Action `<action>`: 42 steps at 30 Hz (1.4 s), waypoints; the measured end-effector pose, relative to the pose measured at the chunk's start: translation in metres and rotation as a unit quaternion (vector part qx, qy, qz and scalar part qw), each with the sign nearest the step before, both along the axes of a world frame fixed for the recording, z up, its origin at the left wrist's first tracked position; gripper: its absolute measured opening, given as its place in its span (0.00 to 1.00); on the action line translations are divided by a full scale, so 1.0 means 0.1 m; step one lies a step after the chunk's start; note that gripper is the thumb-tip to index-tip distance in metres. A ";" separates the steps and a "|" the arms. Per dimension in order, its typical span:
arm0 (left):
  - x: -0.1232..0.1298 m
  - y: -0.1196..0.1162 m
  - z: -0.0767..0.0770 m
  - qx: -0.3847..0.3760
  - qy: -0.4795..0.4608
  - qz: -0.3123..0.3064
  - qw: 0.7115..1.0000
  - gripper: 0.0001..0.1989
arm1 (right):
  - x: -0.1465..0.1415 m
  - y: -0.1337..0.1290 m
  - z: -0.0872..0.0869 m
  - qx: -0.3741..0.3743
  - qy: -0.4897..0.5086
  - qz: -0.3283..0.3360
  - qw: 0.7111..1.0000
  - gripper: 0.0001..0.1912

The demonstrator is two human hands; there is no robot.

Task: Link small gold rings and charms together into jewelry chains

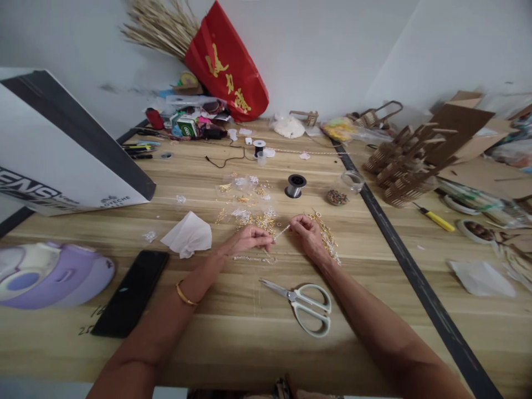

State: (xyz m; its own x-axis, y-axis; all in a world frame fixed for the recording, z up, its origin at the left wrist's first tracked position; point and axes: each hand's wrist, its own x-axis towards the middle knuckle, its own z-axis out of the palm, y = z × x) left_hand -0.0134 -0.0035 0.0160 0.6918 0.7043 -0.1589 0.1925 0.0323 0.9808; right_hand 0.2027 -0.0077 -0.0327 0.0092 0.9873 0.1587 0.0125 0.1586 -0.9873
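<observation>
Between my two hands a short silvery beaded strand (282,231) is stretched at a slant. My left hand (254,238) pinches its lower end, and my right hand (306,230) pinches the upper end. Just below my left hand a second silvery strand (253,259) lies on the table. Gold and silver jewellery bits (257,221) are heaped behind my left hand. Beside my right wrist is a pile of gold and silver pieces (330,239). White-handled scissors (305,305) rest in front of me, blades pointing left. The strand's exact make is too small to tell.
A wire spool (295,187) and a tub of beads (337,197) stand beyond my hands. On the left are a white tissue (188,235), a black phone (131,293), a purple device (58,274) and a large box (70,149). Woven baskets (399,166) and a yellow-handled tool (436,218) sit right.
</observation>
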 end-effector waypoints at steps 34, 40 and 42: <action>-0.27 0.24 -0.12 -0.151 -0.097 0.139 0.974 0.19 | 0.03 0.05 -0.03 0.001 0.052 -0.035 0.998 0.09; -0.31 0.29 -0.19 -0.136 -0.091 0.159 0.974 0.19 | 0.03 0.05 -0.02 -0.001 0.070 -0.034 0.997 0.08; -0.32 0.29 -0.20 -0.134 -0.091 0.161 0.974 0.18 | 0.03 0.05 -0.02 0.000 0.073 -0.033 0.997 0.08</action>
